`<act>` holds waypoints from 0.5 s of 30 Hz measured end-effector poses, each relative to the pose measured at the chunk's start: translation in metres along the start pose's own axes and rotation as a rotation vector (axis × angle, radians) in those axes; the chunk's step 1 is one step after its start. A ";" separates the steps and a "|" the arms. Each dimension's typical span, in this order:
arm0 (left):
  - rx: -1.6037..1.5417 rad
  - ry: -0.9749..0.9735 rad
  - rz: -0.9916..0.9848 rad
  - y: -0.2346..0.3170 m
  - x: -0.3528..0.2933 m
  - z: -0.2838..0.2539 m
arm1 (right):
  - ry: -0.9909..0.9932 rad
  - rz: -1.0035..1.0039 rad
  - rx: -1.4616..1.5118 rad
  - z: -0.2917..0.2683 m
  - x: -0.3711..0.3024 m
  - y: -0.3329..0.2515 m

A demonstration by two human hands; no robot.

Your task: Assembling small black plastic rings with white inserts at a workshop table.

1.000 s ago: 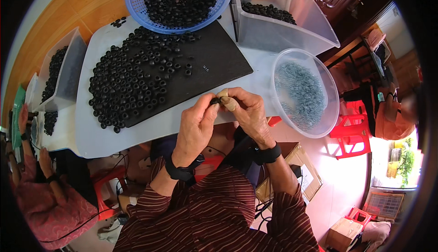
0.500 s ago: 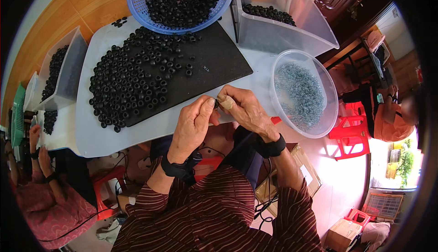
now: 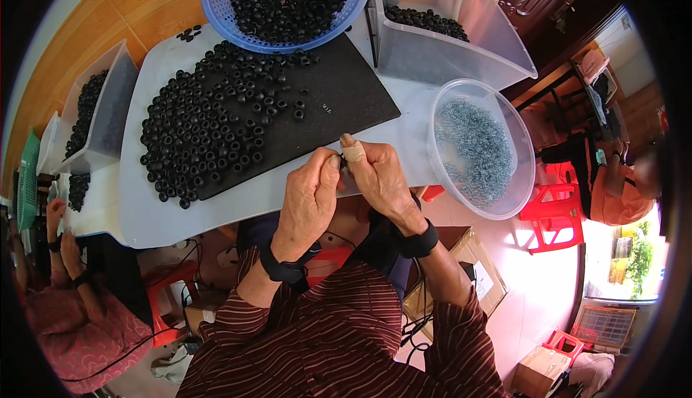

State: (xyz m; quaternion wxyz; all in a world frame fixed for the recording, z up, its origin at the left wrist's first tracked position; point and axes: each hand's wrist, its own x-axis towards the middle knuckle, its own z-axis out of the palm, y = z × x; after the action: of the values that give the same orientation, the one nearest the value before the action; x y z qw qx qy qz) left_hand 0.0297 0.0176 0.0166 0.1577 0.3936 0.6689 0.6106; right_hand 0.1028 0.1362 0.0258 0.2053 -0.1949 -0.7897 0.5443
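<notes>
Over the table's near edge my left hand (image 3: 308, 195) and my right hand (image 3: 380, 183) meet, thumbs and fingertips pinched together. Between them shows a sliver of a small black ring-shaped part (image 3: 342, 160), mostly hidden by the fingers. Tan tape wraps my right thumb, which points up. To the left spreads a pile of black ring-shaped parts (image 3: 209, 128), partly on a dark flat board (image 3: 335, 106). A clear round tub (image 3: 532, 154) right of my hands contains many tiny pale blue-grey pieces (image 3: 476, 149), too small to make out.
At the back are a blue perforated basket (image 3: 216, 10) of black parts and a clear plastic bin (image 3: 440, 61). Another clear bin (image 3: 115, 113) stands left, near a co-worker's hands (image 3: 65, 243). Red stools (image 3: 555, 214) and a cardboard box (image 3: 479, 261) sit on the floor.
My right hand has shifted slightly down, and its taped thumb now points up instead of bending toward the left fingertips. Both hands stay together at the table's edge.
</notes>
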 end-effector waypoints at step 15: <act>-0.032 -0.047 -0.048 -0.003 0.000 -0.006 | 0.066 -0.091 -0.031 0.007 -0.004 0.002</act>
State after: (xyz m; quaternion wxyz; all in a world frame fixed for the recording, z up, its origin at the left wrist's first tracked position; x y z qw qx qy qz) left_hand 0.0243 0.0138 0.0154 0.1942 0.3889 0.6646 0.6078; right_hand 0.1025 0.1295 0.0218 0.2526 -0.1798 -0.7988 0.5155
